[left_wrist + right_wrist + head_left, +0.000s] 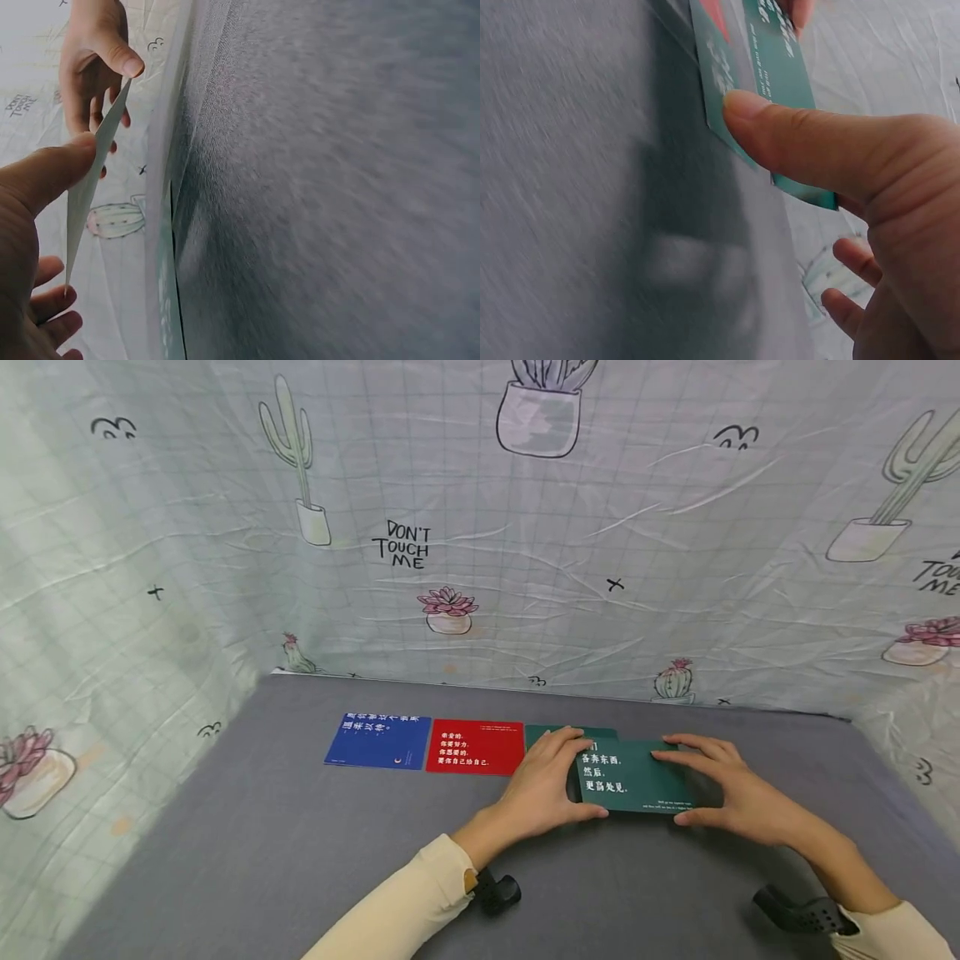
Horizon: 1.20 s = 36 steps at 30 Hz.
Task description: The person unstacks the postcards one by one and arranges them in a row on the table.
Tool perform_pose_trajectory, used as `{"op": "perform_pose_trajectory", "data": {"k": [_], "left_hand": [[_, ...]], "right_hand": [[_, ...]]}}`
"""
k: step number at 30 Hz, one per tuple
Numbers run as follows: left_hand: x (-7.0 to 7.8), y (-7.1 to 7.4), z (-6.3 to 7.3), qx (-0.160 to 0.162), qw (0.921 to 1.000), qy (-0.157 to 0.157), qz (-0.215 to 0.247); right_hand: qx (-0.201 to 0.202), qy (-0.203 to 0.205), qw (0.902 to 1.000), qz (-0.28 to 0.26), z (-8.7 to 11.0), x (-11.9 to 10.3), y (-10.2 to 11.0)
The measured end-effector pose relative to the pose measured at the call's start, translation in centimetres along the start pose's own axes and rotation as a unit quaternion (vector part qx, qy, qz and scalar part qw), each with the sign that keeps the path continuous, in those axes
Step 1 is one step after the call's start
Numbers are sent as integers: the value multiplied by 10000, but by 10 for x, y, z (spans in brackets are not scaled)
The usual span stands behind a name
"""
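Observation:
A green card [637, 777] with white lettering is held between both hands, raised off the grey table. The left hand [536, 785] pinches its left end, thumb on the lower edge and fingers along the upper edge. At the right end, the right hand [750, 793] grips it the same way. The left wrist view shows the raised card [94, 184] almost edge-on. Behind the left hand, a second green card [536, 734] lies on the table, partly covered. Beside it to the left lie a red card [475, 747] and a blue card [378, 743], in a row.
The grey tabletop [337, 860] extends in front of the cards and to both sides. A pale curtain [525, 527] printed with cacti and words hangs behind and beside the table. Black straps with small devices [498, 893] sit at the wrists.

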<state>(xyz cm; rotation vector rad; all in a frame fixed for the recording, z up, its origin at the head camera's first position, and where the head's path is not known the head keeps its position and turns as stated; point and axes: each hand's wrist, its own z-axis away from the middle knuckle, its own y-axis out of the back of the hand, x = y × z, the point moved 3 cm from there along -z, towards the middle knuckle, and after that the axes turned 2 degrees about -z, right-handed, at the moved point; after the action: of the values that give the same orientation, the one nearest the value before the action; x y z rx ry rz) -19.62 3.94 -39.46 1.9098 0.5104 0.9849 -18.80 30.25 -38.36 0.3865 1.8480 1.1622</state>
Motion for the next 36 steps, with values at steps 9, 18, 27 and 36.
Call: {"op": "perform_pose_trajectory", "data": {"k": [9,18,27,36], "left_hand": [[18,-9,-29,-201,9984,113,-522],[23,-16,-52,-453,9963,223,-702],[21,-36,-68,-614,9943,278,-826],[13,-47,-76,-861,9900,398,-1041]], "right_hand": [[-313,-249,9989,-238,2,24,19],[-663,-488,9951,-549,-3,42,33],[-617,-444,9960,-473,-3,62,38],[-566,-245,9972,-429,-5,74,37]]}}
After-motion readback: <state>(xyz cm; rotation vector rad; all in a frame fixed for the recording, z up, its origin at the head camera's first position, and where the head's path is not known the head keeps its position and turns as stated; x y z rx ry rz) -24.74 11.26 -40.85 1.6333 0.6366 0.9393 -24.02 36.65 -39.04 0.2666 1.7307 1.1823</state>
